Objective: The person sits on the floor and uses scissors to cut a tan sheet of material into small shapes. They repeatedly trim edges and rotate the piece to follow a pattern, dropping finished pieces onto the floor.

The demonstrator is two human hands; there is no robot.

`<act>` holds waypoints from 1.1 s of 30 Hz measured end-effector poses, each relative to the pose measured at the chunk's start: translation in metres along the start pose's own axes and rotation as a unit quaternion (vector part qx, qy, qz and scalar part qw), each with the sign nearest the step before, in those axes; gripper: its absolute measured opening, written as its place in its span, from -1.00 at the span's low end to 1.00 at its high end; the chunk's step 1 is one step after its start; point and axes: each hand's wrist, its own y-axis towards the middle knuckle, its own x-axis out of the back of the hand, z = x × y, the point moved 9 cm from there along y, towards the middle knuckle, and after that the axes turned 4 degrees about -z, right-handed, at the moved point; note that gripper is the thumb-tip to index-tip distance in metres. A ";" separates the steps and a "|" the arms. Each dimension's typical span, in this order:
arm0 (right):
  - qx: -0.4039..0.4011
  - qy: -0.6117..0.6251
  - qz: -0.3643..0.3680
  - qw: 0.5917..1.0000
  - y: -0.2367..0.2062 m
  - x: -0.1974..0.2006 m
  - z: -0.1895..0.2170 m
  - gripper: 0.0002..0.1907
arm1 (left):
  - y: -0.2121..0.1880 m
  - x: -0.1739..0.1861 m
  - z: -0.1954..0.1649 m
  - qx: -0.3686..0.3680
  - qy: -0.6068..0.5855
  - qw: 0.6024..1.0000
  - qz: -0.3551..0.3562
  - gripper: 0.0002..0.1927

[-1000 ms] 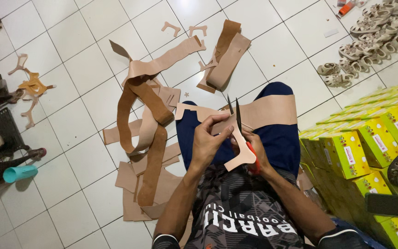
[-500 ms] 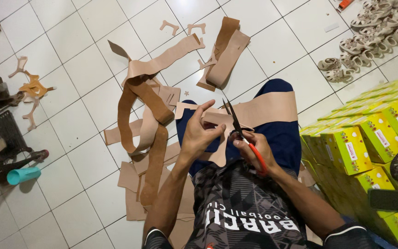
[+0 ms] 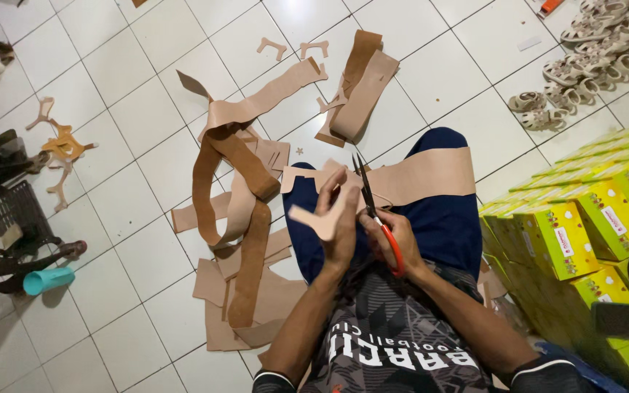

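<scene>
White tile floor (image 3: 132, 65) | left hand (image 3: 340, 225) grip pinching tan cutout (image 3: 323, 222) | right hand (image 3: 394, 240) fingers through scissors (image 3: 373, 207)

Head cam, steep down, close over lap (image 3: 431, 218).

Hands: 2, left hand (image 3: 340, 229), right hand (image 3: 391, 236) | scissors (image 3: 374, 211), red-handled: 1 | small tan cut-out pieces on tiles at top (image 3: 271, 47): 2 | teal cup (image 3: 47, 279): 1 | black crate (image 3: 20, 211): 1 | yellow-green boxes (image 3: 584, 225): many, stacked, count unclear | pale sandals (image 3: 591, 44): several, count unclear | long tan strips (image 3: 238, 175): tangled, count unclear
</scene>
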 end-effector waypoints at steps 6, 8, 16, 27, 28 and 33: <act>0.036 0.034 0.050 0.998 0.005 -0.014 0.019 -0.55 | 0.011 0.011 -0.021 0.041 0.076 0.995 -0.044 -0.59; 0.036 0.026 0.036 0.998 0.008 -0.012 0.023 -0.53 | 0.007 0.007 -0.032 0.029 0.100 0.994 -0.031 -0.59; 0.049 0.025 0.044 0.998 0.000 -0.010 0.035 -0.58 | 0.008 0.010 -0.027 0.101 -0.059 0.993 -0.016 -0.32; 0.017 -0.033 0.056 0.998 -0.007 0.001 0.032 -0.57 | 0.025 0.014 -0.058 0.077 0.052 0.993 0.077 -0.56; 0.012 -0.041 0.057 0.997 -0.008 0.003 0.032 -0.57 | 0.026 0.013 -0.061 0.077 0.050 0.992 0.091 -0.56; -0.030 -0.078 0.040 0.996 -0.009 0.014 0.027 -0.57 | 0.032 0.013 -0.061 0.086 0.074 0.985 0.129 -0.56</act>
